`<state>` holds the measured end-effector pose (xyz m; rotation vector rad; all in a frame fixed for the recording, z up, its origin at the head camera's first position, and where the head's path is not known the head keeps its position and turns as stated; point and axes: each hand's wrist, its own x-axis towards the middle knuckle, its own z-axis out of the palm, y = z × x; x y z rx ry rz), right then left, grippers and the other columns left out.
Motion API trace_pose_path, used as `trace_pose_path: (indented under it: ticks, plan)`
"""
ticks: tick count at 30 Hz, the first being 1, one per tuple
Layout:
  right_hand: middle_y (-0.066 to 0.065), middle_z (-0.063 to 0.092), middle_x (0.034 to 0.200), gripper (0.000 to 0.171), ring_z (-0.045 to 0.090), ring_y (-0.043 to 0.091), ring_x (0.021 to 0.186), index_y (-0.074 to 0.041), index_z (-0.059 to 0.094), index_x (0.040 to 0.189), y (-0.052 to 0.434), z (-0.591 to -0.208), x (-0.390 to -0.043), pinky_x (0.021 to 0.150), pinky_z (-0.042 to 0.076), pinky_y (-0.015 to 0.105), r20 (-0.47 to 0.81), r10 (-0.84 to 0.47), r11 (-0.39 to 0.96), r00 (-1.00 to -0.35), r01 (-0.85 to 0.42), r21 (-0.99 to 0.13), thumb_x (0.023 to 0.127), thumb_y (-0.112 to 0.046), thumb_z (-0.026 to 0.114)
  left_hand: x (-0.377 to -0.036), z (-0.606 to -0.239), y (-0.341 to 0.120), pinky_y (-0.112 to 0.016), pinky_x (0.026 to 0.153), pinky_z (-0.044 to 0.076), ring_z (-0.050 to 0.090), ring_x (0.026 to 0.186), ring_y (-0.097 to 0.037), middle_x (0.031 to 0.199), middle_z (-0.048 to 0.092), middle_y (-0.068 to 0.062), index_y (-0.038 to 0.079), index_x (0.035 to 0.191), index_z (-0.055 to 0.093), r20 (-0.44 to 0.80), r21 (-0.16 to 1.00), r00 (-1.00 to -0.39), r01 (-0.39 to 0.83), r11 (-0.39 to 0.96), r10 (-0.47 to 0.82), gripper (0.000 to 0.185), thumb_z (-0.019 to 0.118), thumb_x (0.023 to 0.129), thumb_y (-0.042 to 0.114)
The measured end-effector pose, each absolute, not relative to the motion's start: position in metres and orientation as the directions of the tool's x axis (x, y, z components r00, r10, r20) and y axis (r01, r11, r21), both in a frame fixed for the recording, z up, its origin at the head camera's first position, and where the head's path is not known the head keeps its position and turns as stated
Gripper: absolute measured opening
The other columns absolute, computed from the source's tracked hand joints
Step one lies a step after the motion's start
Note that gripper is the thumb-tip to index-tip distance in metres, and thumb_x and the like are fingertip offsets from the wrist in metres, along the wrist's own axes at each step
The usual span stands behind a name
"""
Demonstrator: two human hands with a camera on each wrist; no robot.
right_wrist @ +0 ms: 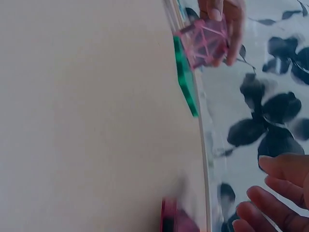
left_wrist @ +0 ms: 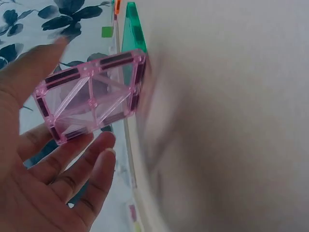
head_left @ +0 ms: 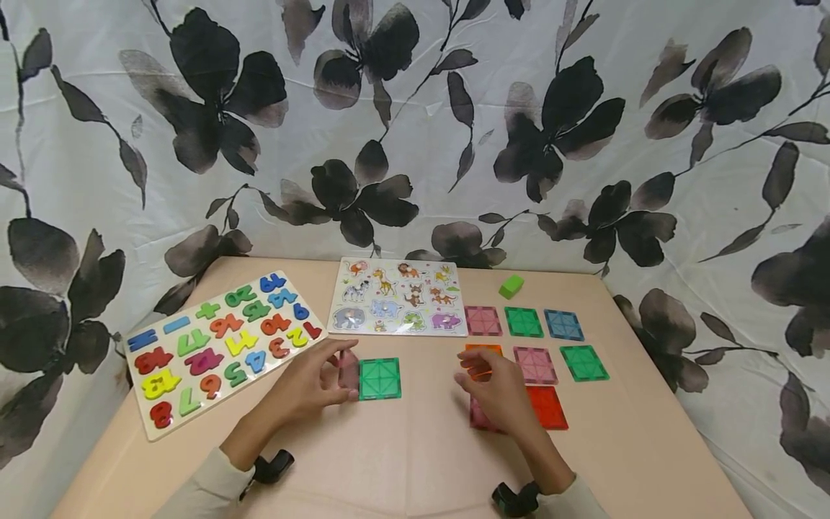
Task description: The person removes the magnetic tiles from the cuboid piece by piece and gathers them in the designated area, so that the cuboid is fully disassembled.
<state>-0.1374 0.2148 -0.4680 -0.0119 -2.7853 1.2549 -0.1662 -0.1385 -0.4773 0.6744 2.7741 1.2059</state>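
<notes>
Two cream sleeves come up from the near edge of the beige table (head_left: 402, 461), each wrist wearing a dark strap.

The left hand (head_left: 310, 386) pinches a clear pink tile (head_left: 348, 371) between thumb and fingertips and holds it upright on its edge, right against the left side of a green tile (head_left: 380, 378) that lies flat on the table. The left wrist view shows the pink tile (left_wrist: 91, 96) resting across the fingers (left_wrist: 82, 159), the thumb at its far edge, and one corner meeting the green tile (left_wrist: 131, 26).

The right hand (head_left: 499, 393) rests with fingers loosely bent, gripping nothing, over a pink tile (head_left: 481, 419) of which only an edge shows. Just right of that hand lies a red tile (head_left: 547, 407), and an orange tile (head_left: 481, 358) sits just beyond its fingertips.

Farther right and back lie more flat tiles: pink, green and blue in the far row, pink and green in the nearer one. A small green block (head_left: 511, 286) sits beyond them. An animal puzzle board (head_left: 398, 297) lies at the far middle, and a number puzzle board (head_left: 220, 346) at the left. Flowered cloth (head_left: 415, 130) hangs behind the table.
</notes>
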Motion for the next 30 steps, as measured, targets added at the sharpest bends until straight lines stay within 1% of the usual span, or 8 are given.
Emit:
trace_pose_path:
  ticks: [4, 8, 11, 15, 19, 21, 24, 30]
  plan:
    - [0.004, 0.077, 0.115, 0.040, 0.071, 0.022, 0.105, -0.018, 0.072, 0.128, 0.190, -0.468, -0.150, 0.096, 0.063, 0.043, 0.049, -0.062, 0.645, -0.997, -0.077, -0.760, 0.090, -0.019, 0.086, -0.165, -0.473, -0.142, -0.052, 0.097, 0.059, 0.066, 0.116, -0.027, 0.143, 0.065, -0.007, 0.016, 0.154, 0.055, 0.141, 0.603, -0.899, 0.411, 0.684, 0.415, 0.087, 0.095, 0.079, 0.036]
    - [0.003, 0.074, 0.124, 0.051, 0.069, 0.026, 0.113, -0.020, 0.067, 0.137, 0.167, -0.469, -0.161, 0.100, 0.060, 0.048, 0.003, -0.176, 0.661, -0.984, -0.120, -0.741, 0.090, -0.022, 0.087, -0.165, -0.470, -0.145, -0.064, 0.105, 0.056, 0.064, 0.127, -0.038, 0.149, 0.062, -0.015, 0.012, 0.152, 0.056, 0.139, 0.516, -0.902, 0.418, 0.747, 0.409, 0.089, 0.096, 0.076, 0.038]
    - [0.003, 0.072, 0.132, 0.061, 0.066, 0.027, 0.120, -0.021, 0.064, 0.142, 0.153, -0.472, -0.170, 0.105, 0.057, 0.051, -0.021, -0.253, 0.685, -0.967, -0.164, -0.710, 0.087, -0.024, 0.090, -0.167, -0.468, -0.146, -0.066, 0.107, 0.054, 0.061, 0.134, -0.044, 0.148, 0.062, -0.019, 0.009, 0.148, 0.059, 0.135, 0.461, -0.903, 0.422, 0.781, 0.408, 0.090, 0.098, 0.074, 0.040]
    - [0.003, 0.068, 0.138, 0.070, 0.060, 0.026, 0.129, -0.022, 0.061, 0.145, 0.137, -0.477, -0.180, 0.114, 0.050, 0.053, -0.041, -0.331, 0.725, -0.943, -0.226, -0.651, 0.083, -0.028, 0.093, -0.168, -0.466, -0.150, -0.062, 0.106, 0.056, 0.064, 0.128, -0.040, 0.141, 0.067, -0.019, 0.005, 0.143, 0.062, 0.137, 0.377, -0.895, 0.443, 0.813, 0.424, 0.087, 0.098, 0.073, 0.043]
    - [0.000, 0.067, 0.140, 0.077, 0.056, 0.022, 0.134, -0.022, 0.059, 0.148, 0.126, -0.481, -0.186, 0.121, 0.046, 0.049, -0.063, -0.397, 0.766, -0.916, -0.293, -0.572, 0.080, -0.034, 0.095, -0.168, -0.464, -0.154, -0.059, 0.102, 0.058, 0.066, 0.119, -0.034, 0.132, 0.069, -0.017, 0.003, 0.138, 0.064, 0.133, 0.324, -0.882, 0.469, 0.821, 0.451, 0.082, 0.097, 0.075, 0.043]
    - [-0.002, 0.067, 0.140, 0.080, 0.055, 0.019, 0.133, -0.024, 0.059, 0.149, 0.121, -0.482, -0.188, 0.119, 0.048, 0.045, -0.069, -0.421, 0.780, -0.904, -0.322, -0.536, 0.079, -0.036, 0.095, -0.168, -0.464, -0.154, -0.059, 0.102, 0.058, 0.065, 0.117, -0.033, 0.131, 0.069, -0.016, 0.003, 0.136, 0.064, 0.131, 0.310, -0.877, 0.480, 0.821, 0.463, 0.079, 0.096, 0.075, 0.042]
    - [-0.003, 0.067, 0.138, 0.081, 0.055, 0.017, 0.126, -0.026, 0.059, 0.149, 0.116, -0.482, -0.188, 0.113, 0.053, 0.040, -0.058, -0.453, 0.787, -0.890, -0.369, -0.495, 0.078, -0.038, 0.096, -0.168, -0.465, -0.154, -0.057, 0.101, 0.059, 0.064, 0.115, -0.032, 0.129, 0.067, -0.016, 0.004, 0.133, 0.064, 0.139, 0.292, -0.872, 0.490, 0.821, 0.470, 0.076, 0.096, 0.075, 0.040]
    - [-0.002, 0.064, 0.142, 0.080, 0.053, 0.015, 0.124, -0.027, 0.059, 0.149, 0.116, -0.483, -0.184, 0.108, 0.054, 0.035, -0.017, -0.489, 0.787, -0.872, -0.433, -0.441, 0.079, -0.040, 0.096, -0.169, -0.467, -0.152, -0.045, 0.089, 0.059, 0.056, 0.105, -0.027, 0.123, 0.062, -0.015, 0.005, 0.126, 0.070, 0.202, 0.249, -0.866, 0.497, 0.831, 0.457, 0.072, 0.099, 0.068, 0.036]
